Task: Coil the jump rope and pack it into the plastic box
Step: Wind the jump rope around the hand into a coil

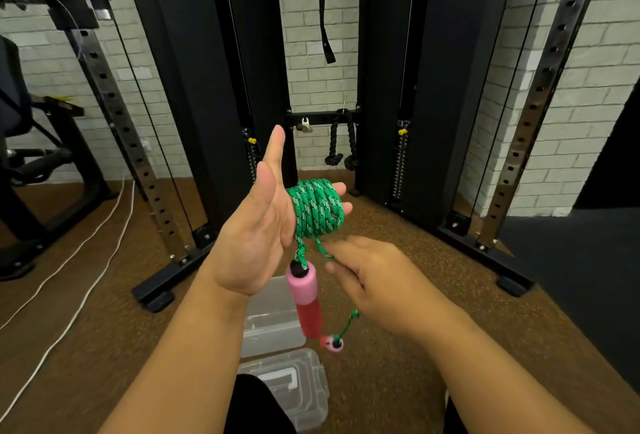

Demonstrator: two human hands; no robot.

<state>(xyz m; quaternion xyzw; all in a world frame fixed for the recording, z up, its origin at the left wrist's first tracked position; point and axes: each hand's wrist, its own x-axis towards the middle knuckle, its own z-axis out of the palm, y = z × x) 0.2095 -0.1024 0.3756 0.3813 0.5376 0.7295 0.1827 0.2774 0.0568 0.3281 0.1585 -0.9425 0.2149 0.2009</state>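
The green jump rope (317, 210) is wound in several turns around the fingers of my left hand (258, 225), which is raised palm up with the thumb pointing up. One pink and red handle (304, 298) hangs straight down from the coil. My right hand (372, 277) sits just below and right of the coil, pinching the loose strand; the other handle (331, 343) dangles beneath it. The clear plastic box (273, 317) lies open on the floor below my hands, its lid (294, 385) nearest me.
A black cable machine (433, 87) stands ahead with a hanging black rope attachment (341, 142). Perforated steel uprights (117, 104) flank it. White cords (69, 271) run across the brown floor at left. A bench (41, 156) sits far left.
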